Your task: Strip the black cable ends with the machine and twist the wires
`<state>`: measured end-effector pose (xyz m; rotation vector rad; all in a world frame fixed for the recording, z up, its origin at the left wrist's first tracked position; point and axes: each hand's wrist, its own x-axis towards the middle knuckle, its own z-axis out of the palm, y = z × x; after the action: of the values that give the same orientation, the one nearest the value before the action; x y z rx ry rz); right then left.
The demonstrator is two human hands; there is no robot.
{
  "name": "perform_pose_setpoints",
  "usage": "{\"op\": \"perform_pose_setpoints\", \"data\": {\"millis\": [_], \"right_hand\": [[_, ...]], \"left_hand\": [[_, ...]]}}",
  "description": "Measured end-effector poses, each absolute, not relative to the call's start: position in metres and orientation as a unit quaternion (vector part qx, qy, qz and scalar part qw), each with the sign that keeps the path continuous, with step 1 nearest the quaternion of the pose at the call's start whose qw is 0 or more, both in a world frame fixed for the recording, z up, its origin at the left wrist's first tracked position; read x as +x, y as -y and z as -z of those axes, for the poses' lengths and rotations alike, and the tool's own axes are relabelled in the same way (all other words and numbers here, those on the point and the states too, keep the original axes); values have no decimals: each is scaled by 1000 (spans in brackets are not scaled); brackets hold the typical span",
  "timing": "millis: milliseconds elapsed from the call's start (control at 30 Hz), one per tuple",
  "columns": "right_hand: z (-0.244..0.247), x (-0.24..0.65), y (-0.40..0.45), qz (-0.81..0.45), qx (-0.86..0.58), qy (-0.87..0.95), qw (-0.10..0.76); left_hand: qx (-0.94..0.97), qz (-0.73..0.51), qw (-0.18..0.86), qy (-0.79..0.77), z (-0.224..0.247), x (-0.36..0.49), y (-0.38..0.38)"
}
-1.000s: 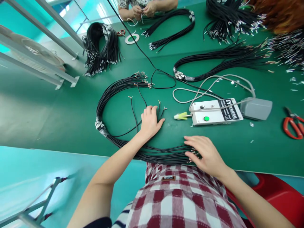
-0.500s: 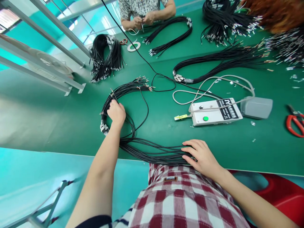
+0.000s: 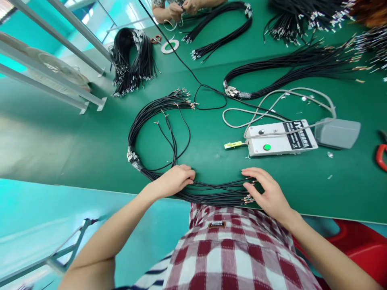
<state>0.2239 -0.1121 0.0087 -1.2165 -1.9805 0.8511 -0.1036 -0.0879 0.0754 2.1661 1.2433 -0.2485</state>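
A bundle of thin black cables (image 3: 139, 117) lies in a U on the green table, with white connectors gathered at its left bend. My left hand (image 3: 175, 179) is on the lower leg of the bundle, its fingers curled round some of the cables; the exact grip is partly hidden beneath. At the stripped ends (image 3: 248, 198) of that leg is my right hand (image 3: 269, 194), thumb and fingers apart, fingertips by the wire ends. A few single cables (image 3: 171, 135) stray inside the U, their split tips pointing up.
A white box with a green button (image 3: 281, 139) and yellow clip (image 3: 233, 145) stands right of centre, a grey pedal (image 3: 338, 133) beside it. More cable bundles (image 3: 242, 78) lie behind. A roll of tape (image 3: 169, 46) is near a co-worker's hands (image 3: 181, 10). Red-handled pliers (image 3: 381, 157) lie far right.
My left hand has come down and right from the bundle's upper leg to its lower leg, leaving a few cables inside the U. My right hand has shifted slightly right, uncovering wire ends.
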Motion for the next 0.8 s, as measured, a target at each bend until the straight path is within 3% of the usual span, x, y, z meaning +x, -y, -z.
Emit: {"op": "perform_pose_setpoints", "data": {"millis": [100, 200, 333, 467, 533, 700, 800], "right_hand": [[-8, 224, 105, -390, -478, 697, 366], [-8, 226, 97, -477, -488, 594, 427], [-10, 226, 89, -538, -508, 478, 473], [-11, 217, 87, -570, -474, 475, 474], [-14, 214, 93, -569, -457, 534, 427], [-34, 218, 123, -454, -406, 773, 175], [-47, 222, 130, -479, -357, 796, 100]], "left_hand": [[783, 5, 387, -486, -77, -114, 88], [751, -77, 399, -520, -83, -122, 86], [722, -103, 417, -542, -97, -107, 89], [720, -113, 472, -496, -108, -59, 87], [707, -154, 506, -470, -109, -32, 84], [651, -259, 564, -438, -96, 14, 74], [588, -293, 624, -424, -85, 27, 70]]}}
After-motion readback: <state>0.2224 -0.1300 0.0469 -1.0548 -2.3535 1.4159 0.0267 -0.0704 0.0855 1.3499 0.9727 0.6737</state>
